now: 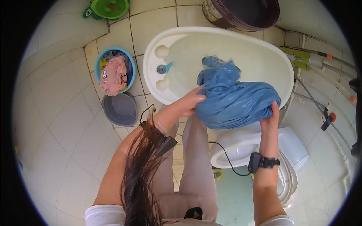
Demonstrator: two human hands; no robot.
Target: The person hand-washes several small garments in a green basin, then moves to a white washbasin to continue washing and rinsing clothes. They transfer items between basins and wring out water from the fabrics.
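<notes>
Between my hands is a bundled, wet blue cloth [234, 104], twisted toward its upper left end. My left hand [191, 102] grips its left side, thumb on top. On the right, my right hand [271, 114] holds the other end, with some fingers hidden under the fabric. The bundle is above the near rim of a white plastic baby bathtub [154, 36], and its upper part hangs over the pale water [254, 62]. Whether that part touches the water I cannot tell. A blue drain fitting [162, 69] sits at the tub's left end.
Left of the tub stand a blue basin [97, 60] of clothes, a pink garment [114, 75] on top, and a grey basin [120, 110]. A dark-rimmed bucket [215, 15] and a green basin [109, 8] are beyond. A white toilet [220, 154] is at my right, near wall pipes [304, 42].
</notes>
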